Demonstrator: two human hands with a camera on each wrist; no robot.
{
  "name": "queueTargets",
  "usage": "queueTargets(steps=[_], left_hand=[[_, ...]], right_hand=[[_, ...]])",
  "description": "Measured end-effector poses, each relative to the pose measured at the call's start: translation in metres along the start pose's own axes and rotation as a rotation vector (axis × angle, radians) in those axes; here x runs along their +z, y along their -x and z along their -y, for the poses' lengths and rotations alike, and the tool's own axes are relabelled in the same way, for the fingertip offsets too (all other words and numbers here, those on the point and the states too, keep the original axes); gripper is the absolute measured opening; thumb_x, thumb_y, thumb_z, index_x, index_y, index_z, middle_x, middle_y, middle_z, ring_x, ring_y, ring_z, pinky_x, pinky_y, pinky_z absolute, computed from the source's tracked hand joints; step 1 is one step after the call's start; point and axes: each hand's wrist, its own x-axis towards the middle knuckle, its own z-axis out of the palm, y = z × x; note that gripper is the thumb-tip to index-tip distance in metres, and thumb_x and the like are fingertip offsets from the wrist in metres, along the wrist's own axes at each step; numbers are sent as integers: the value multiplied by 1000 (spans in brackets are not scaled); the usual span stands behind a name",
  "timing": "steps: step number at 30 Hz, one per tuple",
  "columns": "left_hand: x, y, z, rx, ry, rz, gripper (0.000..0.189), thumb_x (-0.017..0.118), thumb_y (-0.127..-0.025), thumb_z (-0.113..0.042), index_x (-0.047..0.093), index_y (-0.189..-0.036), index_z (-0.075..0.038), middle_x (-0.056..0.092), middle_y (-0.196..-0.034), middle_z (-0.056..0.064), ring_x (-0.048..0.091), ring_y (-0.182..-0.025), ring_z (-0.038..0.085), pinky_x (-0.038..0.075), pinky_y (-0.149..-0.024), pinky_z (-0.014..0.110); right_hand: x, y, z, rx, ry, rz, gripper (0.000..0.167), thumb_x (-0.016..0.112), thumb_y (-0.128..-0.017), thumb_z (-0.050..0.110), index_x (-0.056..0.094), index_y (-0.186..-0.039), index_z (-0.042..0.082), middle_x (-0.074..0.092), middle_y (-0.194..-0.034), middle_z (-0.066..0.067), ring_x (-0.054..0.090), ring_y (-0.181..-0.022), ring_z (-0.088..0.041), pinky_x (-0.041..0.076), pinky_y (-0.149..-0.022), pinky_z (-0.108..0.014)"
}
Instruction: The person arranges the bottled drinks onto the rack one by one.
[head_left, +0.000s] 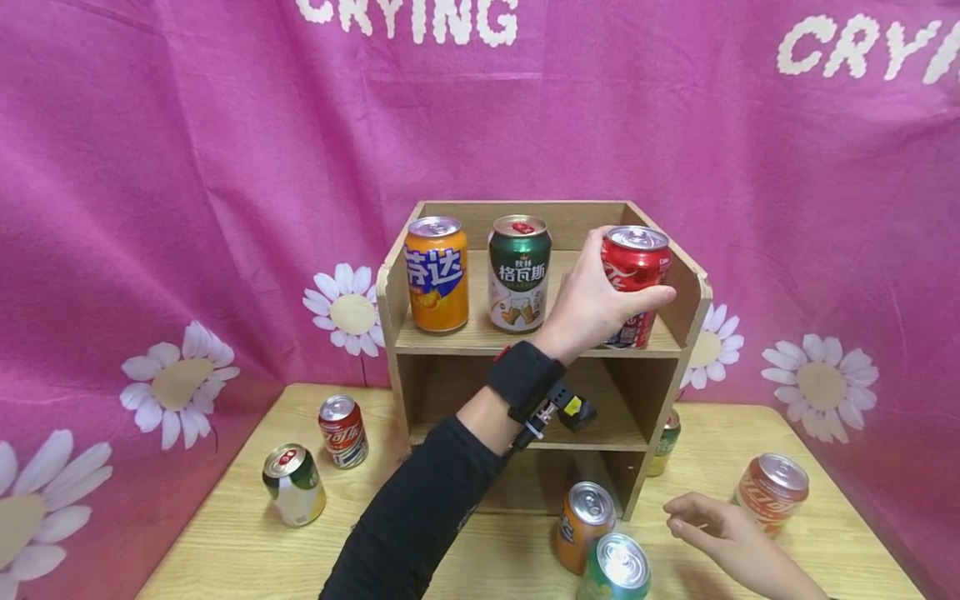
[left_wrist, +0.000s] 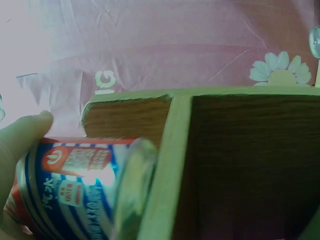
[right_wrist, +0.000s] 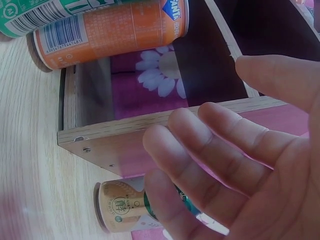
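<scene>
My left hand (head_left: 592, 304) grips a red cola can (head_left: 636, 250) upright at the right end of the top shelf, fingers around its left side and thumb across the front. In the left wrist view, the blue-and-white striped side of the cola can (left_wrist: 80, 187) shows, its base right at the shelf board's edge. My right hand (head_left: 738, 542) hovers low, right of the wooden shelf (head_left: 517, 348), fingers loosely bent and holding nothing. On the top shelf an orange soda can (head_left: 437, 283) and a green-and-white kvass can (head_left: 519, 279) stand left of my left hand.
On the table (head_left: 240, 550) at left stand a red can (head_left: 343, 433) and a green-and-gold can (head_left: 295, 487). An orange can (head_left: 581, 529) and a green can (head_left: 617, 571) stand before the shelf. At right are a peach-red can (head_left: 772, 492) and another green-and-gold can (head_left: 664, 446).
</scene>
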Motion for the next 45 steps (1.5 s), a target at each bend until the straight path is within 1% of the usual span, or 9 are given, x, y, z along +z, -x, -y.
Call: queueTargets(steps=[3,9,17,23,27,33,38,41,45], left_hand=[[2,6,6,-9,-14,-10,84,83,-72,-23,31,-138,-16,56,-115,-3,54,-101,7,46,-83,24],[5,13,17,-42,-30,-9,77,84,-71,-24,36,-130,-17,56,-111,-5,53,-99,6,45,-83,24],[5,7,20,-76,-26,7,74,84,-71,-26,37,-128,-18,56,-110,-6,54,-100,6,45,-84,25],[7,3,25,-99,-20,14,75,83,-72,-29,36,-130,-19,55,-112,-6,53,-101,6,45,-86,27],[7,2,28,-97,-2,33,79,84,-72,-26,33,-132,-19,54,-114,-6,52,-102,6,44,-88,27],[4,1,28,-82,-25,86,87,81,-69,-11,28,-138,-16,53,-116,-2,52,-101,9,42,-88,25],[3,3,28,-85,-26,109,92,80,-70,-11,23,-142,-17,51,-119,-1,51,-104,10,41,-91,27],[2,4,28,-80,-30,108,93,80,-72,-12,21,-144,-18,50,-121,-1,51,-107,10,41,-92,29],[3,5,28,-62,-84,80,92,80,-71,-15,22,-143,-18,51,-121,-1,52,-106,10,42,-91,28]], right_hand=[[0,-1,-2,-5,5,-8,14,57,-94,10,63,-106,5,67,-95,7,60,-86,-2,51,-68,-25],[0,-2,-3,-4,15,-10,13,58,-94,11,63,-106,7,67,-94,8,61,-86,-3,51,-68,-25],[2,-2,-3,1,7,-6,13,58,-94,10,62,-106,6,66,-94,8,60,-86,-2,51,-69,-25],[3,-2,-5,56,-5,44,19,56,-96,14,61,-110,2,67,-98,0,59,-88,-1,51,-72,-24],[3,-2,-6,63,-11,61,20,55,-96,14,60,-110,1,67,-99,-1,59,-89,0,50,-72,-24],[2,-2,-6,54,0,61,18,55,-96,14,61,-109,3,67,-98,2,59,-89,0,50,-72,-24],[3,-3,-6,50,2,66,19,55,-96,15,61,-109,2,67,-98,-1,59,-89,0,50,-72,-25],[3,-3,-6,43,-3,60,19,55,-96,14,61,-109,1,67,-98,-2,59,-89,-1,50,-71,-25],[4,-3,-7,27,-4,47,17,56,-95,12,61,-108,2,67,-97,-1,59,-88,-1,51,-71,-25]])
